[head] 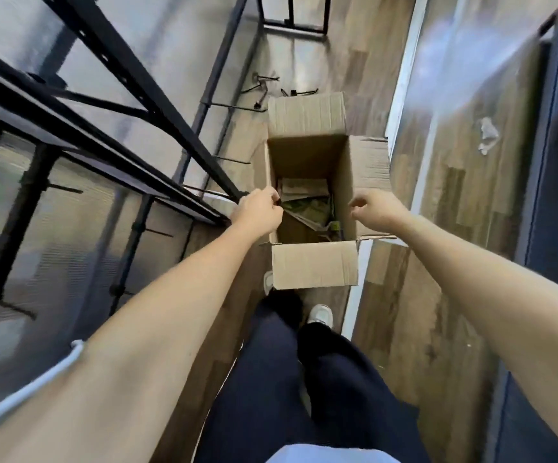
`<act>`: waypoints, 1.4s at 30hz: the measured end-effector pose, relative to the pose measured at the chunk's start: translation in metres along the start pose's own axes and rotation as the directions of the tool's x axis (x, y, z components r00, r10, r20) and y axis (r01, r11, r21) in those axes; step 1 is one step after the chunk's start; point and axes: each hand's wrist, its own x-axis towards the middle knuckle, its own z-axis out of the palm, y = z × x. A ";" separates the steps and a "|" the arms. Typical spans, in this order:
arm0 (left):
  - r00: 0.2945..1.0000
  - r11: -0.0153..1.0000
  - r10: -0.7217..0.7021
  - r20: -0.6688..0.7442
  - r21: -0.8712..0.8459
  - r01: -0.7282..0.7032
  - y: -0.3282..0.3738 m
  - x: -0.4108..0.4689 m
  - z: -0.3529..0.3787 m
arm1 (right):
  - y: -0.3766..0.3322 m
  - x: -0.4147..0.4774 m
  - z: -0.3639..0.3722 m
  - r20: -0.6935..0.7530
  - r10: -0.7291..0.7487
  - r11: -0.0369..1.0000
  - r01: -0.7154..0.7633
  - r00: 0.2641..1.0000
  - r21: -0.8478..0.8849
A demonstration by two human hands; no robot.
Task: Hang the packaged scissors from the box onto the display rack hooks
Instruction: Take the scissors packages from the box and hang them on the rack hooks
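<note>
box, flaps open | rack just left | loose hooks on floor behind

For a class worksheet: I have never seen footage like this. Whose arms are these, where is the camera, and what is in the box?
No machine here: a person wears a camera on the head, so the picture looks down their bare arms. An open cardboard box stands on the wooden floor, holding green-printed packages. A black display rack stands on the left. The left hand is at the box's left rim, fingers curled; whether it grips anything is unclear. The right hand hovers above the right side, loosely curled, holding nothing.
</note>
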 end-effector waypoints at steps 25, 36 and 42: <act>0.922 0.978 -0.182 0.341 -0.031 0.205 -0.080 0.310 0.279 | 0.113 0.333 0.219 0.229 0.161 0.987 -0.152 0.960 -0.055; 0.751 0.415 -0.561 0.348 -0.667 0.619 -0.090 0.415 0.380 | 0.122 0.470 0.275 0.018 0.071 0.996 -0.070 0.997 -0.048; 0.756 0.107 -0.570 0.322 -0.883 0.457 -0.112 0.457 0.402 | 0.127 0.551 0.307 -0.055 -0.054 0.998 0.053 0.997 -0.026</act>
